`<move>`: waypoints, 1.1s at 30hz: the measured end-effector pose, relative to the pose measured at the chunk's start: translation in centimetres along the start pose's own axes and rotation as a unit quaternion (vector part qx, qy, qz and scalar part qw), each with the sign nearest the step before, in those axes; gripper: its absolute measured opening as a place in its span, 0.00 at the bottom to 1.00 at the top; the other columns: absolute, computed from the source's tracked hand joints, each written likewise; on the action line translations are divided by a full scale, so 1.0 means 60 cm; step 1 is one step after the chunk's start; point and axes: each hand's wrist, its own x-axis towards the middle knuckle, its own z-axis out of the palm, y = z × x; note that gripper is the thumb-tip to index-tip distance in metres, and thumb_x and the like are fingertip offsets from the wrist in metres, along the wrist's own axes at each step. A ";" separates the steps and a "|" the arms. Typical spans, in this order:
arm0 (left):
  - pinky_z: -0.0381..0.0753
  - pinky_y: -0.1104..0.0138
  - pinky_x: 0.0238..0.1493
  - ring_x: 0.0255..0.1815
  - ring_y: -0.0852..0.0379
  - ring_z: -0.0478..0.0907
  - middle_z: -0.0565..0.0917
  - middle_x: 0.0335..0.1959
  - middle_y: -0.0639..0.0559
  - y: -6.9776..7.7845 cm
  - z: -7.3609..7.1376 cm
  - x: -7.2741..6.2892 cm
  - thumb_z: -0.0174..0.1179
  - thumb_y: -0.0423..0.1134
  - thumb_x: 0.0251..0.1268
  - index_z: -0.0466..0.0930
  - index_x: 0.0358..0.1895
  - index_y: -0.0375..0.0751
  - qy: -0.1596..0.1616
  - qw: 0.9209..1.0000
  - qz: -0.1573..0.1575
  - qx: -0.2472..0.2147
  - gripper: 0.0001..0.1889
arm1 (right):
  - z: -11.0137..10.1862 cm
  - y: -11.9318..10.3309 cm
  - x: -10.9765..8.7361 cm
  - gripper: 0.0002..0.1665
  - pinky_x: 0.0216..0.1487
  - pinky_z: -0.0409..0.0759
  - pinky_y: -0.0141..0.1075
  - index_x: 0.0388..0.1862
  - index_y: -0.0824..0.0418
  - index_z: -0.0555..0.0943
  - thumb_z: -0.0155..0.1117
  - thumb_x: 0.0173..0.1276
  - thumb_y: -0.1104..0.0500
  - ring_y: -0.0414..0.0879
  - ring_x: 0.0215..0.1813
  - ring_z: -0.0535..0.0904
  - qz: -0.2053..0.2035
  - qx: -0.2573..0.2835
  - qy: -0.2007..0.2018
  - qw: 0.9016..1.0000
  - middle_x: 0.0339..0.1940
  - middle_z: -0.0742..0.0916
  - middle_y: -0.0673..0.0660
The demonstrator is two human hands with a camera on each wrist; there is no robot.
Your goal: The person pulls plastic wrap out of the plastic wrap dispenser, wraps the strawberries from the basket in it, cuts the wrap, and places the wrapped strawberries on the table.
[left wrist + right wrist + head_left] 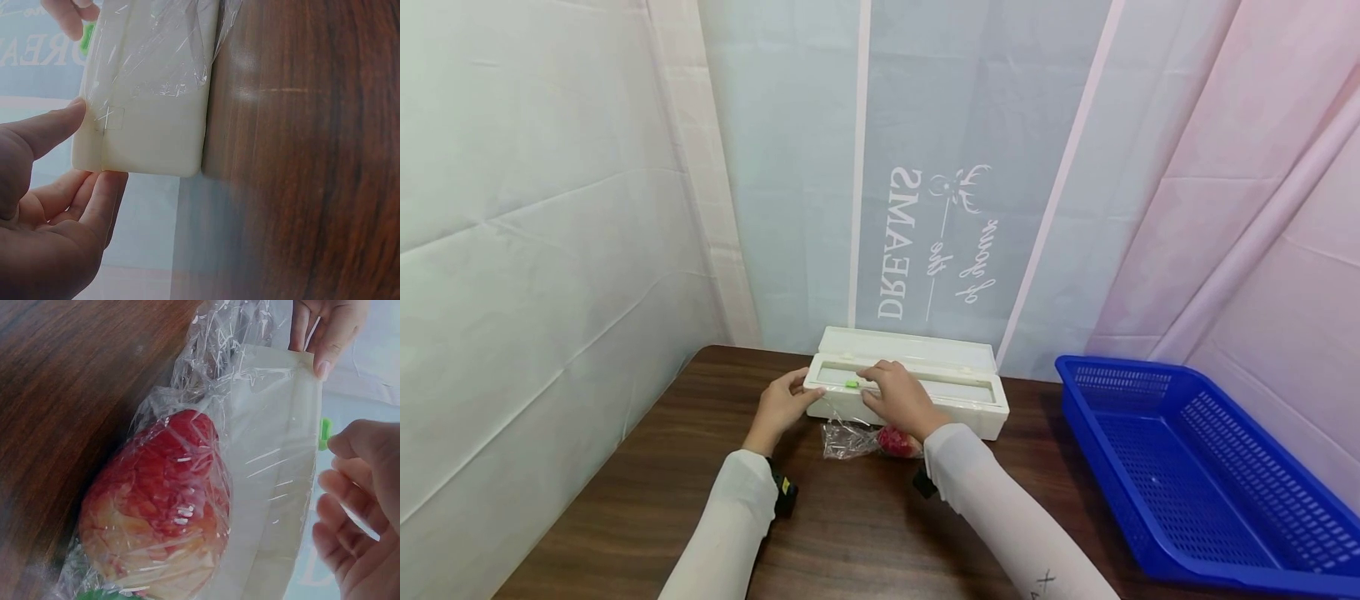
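Note:
A white cling film dispenser box (910,407) stands on the table with its long lid raised at the back. My left hand (781,408) grips its left end, thumb on the front edge and fingers on the end face. Above the front rim is my right hand (898,398), fingers loosely bent, its thumb tip at the small green slide cutter (325,434). Clear cling film (175,56) hangs crumpled down the box's front. Against that front lies a red and yellow fruit (159,506) wrapped in film, with something green at its lower end; the right forearm partly hides it in the head view.
A blue perforated plastic basket (1195,467) stands at the right of the brown wooden table (850,533). Behind the box hangs a printed cloth backdrop (790,208), with a pale cloth wall (535,233) along the left side.

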 end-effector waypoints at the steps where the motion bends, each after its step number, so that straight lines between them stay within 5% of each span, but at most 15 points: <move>1: 0.79 0.51 0.58 0.64 0.39 0.74 0.75 0.66 0.34 0.000 0.000 0.000 0.68 0.41 0.67 0.69 0.71 0.32 -0.001 1.000 0.000 -0.001 0.33 | -0.001 -0.002 0.001 0.18 0.50 0.82 0.44 0.57 0.61 0.84 0.67 0.71 0.58 0.51 0.50 0.81 0.004 0.012 0.003 1.000 0.48 0.86 0.57; 6: 0.79 0.51 0.57 0.64 0.39 0.75 0.75 0.65 0.34 -0.001 -0.001 0.000 0.67 0.41 0.68 0.68 0.71 0.32 -0.003 1.000 0.001 0.000 0.33 | 0.003 -0.016 0.009 0.15 0.46 0.83 0.37 0.51 0.64 0.85 0.70 0.69 0.59 0.48 0.45 0.84 0.010 0.041 0.020 0.999 0.42 0.85 0.57; 16: 0.80 0.53 0.55 0.62 0.40 0.77 0.77 0.63 0.34 -0.002 0.001 0.002 0.67 0.40 0.67 0.69 0.70 0.29 0.001 1.000 0.010 -0.002 0.32 | 0.024 -0.033 0.022 0.14 0.38 0.81 0.34 0.44 0.63 0.86 0.73 0.66 0.55 0.45 0.36 0.81 0.039 0.012 0.033 0.999 0.35 0.85 0.54; 33: 0.80 0.54 0.56 0.62 0.40 0.77 0.77 0.63 0.33 -0.005 0.003 0.001 0.68 0.39 0.67 0.69 0.70 0.29 0.007 1.000 0.016 -0.004 0.32 | 0.032 -0.033 0.022 0.09 0.41 0.83 0.37 0.45 0.59 0.86 0.72 0.67 0.60 0.45 0.42 0.84 0.029 0.004 0.025 0.999 0.40 0.86 0.53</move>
